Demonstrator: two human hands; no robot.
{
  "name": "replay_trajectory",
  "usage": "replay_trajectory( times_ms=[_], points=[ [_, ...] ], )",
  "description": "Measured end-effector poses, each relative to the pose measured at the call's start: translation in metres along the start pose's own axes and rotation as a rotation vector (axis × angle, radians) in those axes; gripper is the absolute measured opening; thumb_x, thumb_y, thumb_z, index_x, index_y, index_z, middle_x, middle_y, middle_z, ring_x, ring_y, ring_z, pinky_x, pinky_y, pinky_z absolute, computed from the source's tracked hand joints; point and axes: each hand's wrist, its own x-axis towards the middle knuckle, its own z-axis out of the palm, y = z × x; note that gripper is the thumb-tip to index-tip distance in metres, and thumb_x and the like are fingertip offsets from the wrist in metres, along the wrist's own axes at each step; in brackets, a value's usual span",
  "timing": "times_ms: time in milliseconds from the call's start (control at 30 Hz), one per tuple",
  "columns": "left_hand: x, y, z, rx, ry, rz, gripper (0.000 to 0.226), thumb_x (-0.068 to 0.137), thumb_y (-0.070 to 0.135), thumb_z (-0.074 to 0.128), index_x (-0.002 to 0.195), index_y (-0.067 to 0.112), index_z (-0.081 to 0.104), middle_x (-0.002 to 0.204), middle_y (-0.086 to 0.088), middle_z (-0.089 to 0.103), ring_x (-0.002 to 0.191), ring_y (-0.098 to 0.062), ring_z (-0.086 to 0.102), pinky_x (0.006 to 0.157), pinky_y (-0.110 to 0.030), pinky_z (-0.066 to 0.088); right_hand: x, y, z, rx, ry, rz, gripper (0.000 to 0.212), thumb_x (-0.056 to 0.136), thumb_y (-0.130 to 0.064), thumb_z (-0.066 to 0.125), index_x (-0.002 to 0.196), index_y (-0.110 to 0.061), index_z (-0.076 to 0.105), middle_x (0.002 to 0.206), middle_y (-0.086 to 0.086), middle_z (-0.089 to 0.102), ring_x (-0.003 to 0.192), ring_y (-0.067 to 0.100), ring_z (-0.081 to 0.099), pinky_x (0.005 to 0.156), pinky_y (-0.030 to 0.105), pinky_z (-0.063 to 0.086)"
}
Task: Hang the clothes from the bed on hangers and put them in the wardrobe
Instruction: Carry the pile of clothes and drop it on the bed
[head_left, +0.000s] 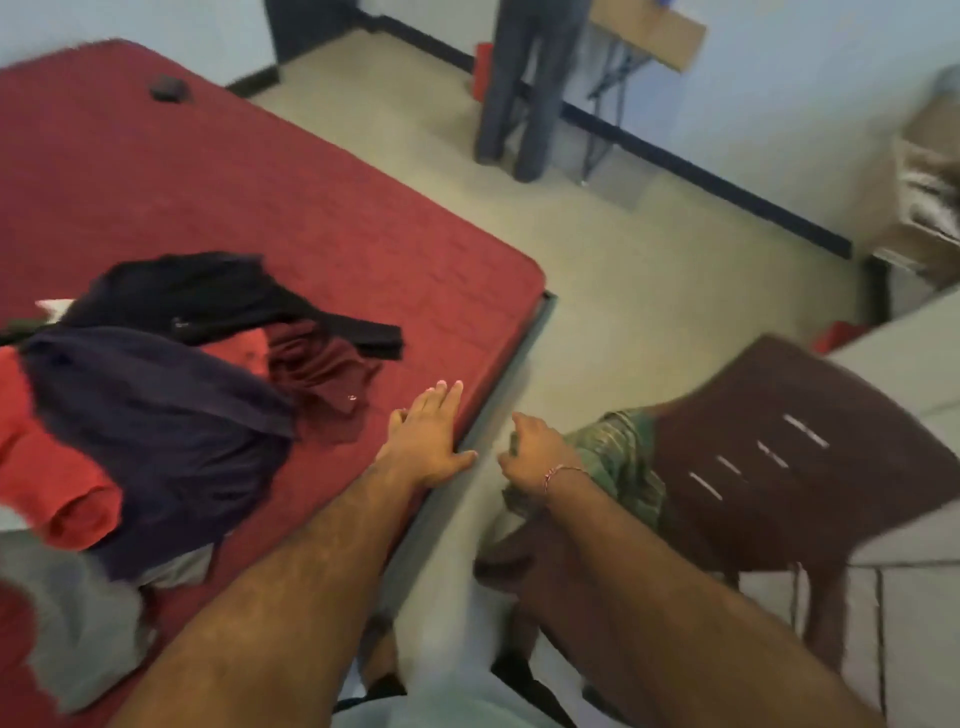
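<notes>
Resting flat with straight fingers, the left hand (428, 441) lies palm down on the near corner of the red-covered bed (260, 208), close to its dark frame edge. Beside it, just off the bed, the right hand (535, 449) curls its fingers into a green patterned garment (618, 462) and grips it; a thin bracelet (563, 472) circles that wrist. The garment hangs against a dark brown plastic chair (810, 457) with slots in its back, which stands on the pale floor next to the bed.

On the bed to the left of the hands lies a loose heap of clothes: a dark navy garment (156, 431) on top of a bright red one (57, 483), a maroon piece (322, 369) nearest the left hand, a black garment (218, 301) behind it, and grey cloth (78, 634) at the near edge. A small dark object (169, 89) sits at the far end of the bed. Another person's trousered legs (524, 88) stand by the far wall.
</notes>
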Motion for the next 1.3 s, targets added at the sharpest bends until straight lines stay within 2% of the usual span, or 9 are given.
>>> replay_trajectory(
  times_ms=[233,400,567,667,833,967,1100,1200,1300],
  points=[
    [0.055,0.148,0.064,0.096,-0.163,0.288,0.107,0.087,0.058,0.067,0.166,0.023,0.003,0.173,-0.005,0.009,0.158,-0.022,0.011,0.121,-0.056,0.023,-0.010,0.190,0.020,0.249,-0.037,0.386,0.066,0.084,-0.051,0.064,0.139,-0.018,0.048,0.139,0.016,0.055,0.124,0.040,0.057,0.103,0.049,0.050],
    [0.081,0.193,0.108,0.226,-0.284,0.311,0.111,0.085,0.051,0.072,0.166,0.028,-0.001,0.173,-0.004,0.004,0.159,-0.024,0.009,0.123,-0.058,0.018,0.025,0.254,0.043,0.448,-0.016,0.440,0.071,0.080,-0.049,0.076,0.135,-0.012,0.052,0.137,0.019,0.055,0.124,0.042,0.056,0.105,0.048,0.048],
    [0.101,0.196,0.131,0.326,-0.361,0.256,0.111,0.086,0.047,0.072,0.165,0.029,-0.004,0.174,-0.005,-0.002,0.159,-0.024,0.004,0.124,-0.057,0.015,0.087,0.265,0.071,0.697,-0.040,0.432,0.122,0.078,-0.038,0.088,0.164,-0.014,0.004,0.166,0.015,0.020,0.147,0.036,0.036,0.119,0.042,0.034],
    [0.105,0.190,0.139,0.290,-0.334,0.184,0.111,0.086,0.047,0.073,0.165,0.029,-0.001,0.174,-0.005,0.001,0.159,-0.025,0.006,0.124,-0.055,0.016,0.116,0.264,0.090,0.942,-0.098,0.481,0.139,0.069,-0.034,0.094,0.163,-0.018,-0.008,0.163,0.014,0.029,0.146,0.034,0.038,0.120,0.048,0.035],
    [0.101,0.176,0.144,0.269,-0.315,0.062,0.111,0.088,0.043,0.074,0.166,0.028,-0.003,0.174,-0.005,0.000,0.159,-0.024,0.007,0.122,-0.053,0.019,0.119,0.257,0.094,0.619,-0.153,0.500,0.052,0.088,-0.038,0.077,0.126,-0.004,0.066,0.126,0.019,0.069,0.115,0.039,0.065,0.092,0.037,0.053],
    [0.097,0.173,0.134,0.240,-0.276,0.017,0.109,0.089,0.039,0.074,0.166,0.030,-0.002,0.174,-0.005,0.003,0.158,-0.027,0.013,0.120,-0.053,0.026,0.099,0.248,0.059,0.471,-0.082,0.283,0.025,0.090,-0.034,0.069,0.104,-0.013,0.073,0.105,0.013,0.074,0.099,0.037,0.069,0.083,0.036,0.056],
    [0.104,0.157,0.119,0.009,-0.222,-0.146,0.098,0.090,0.045,0.069,0.164,0.041,0.004,0.169,-0.005,0.023,0.142,-0.032,0.045,0.106,-0.054,0.048,0.073,0.209,-0.007,0.980,-0.324,-0.195,0.008,0.093,-0.007,0.073,0.100,-0.006,0.076,0.094,0.010,0.078,0.087,0.025,0.075,0.090,0.049,0.061],
    [0.110,0.133,0.100,-0.394,-0.137,-0.274,0.069,0.087,0.046,0.056,0.151,0.025,0.045,0.143,-0.013,0.059,0.124,-0.035,0.064,0.101,-0.050,0.054,0.051,0.162,-0.073,1.130,-0.385,-0.444,0.013,0.093,-0.002,0.070,0.105,-0.006,0.075,0.097,0.011,0.076,0.089,0.022,0.072,0.085,0.036,0.061],
    [0.107,0.112,0.051,-0.714,0.122,-0.349,0.053,0.078,0.044,0.056,0.112,0.007,0.075,0.113,-0.016,0.075,0.110,-0.030,0.070,0.091,-0.046,0.058,0.044,0.116,-0.117,1.031,-0.240,-0.504,0.018,0.092,-0.006,0.074,0.109,-0.004,0.076,0.102,0.008,0.076,0.093,0.020,0.073,0.087,0.036,0.061]
  ],
)
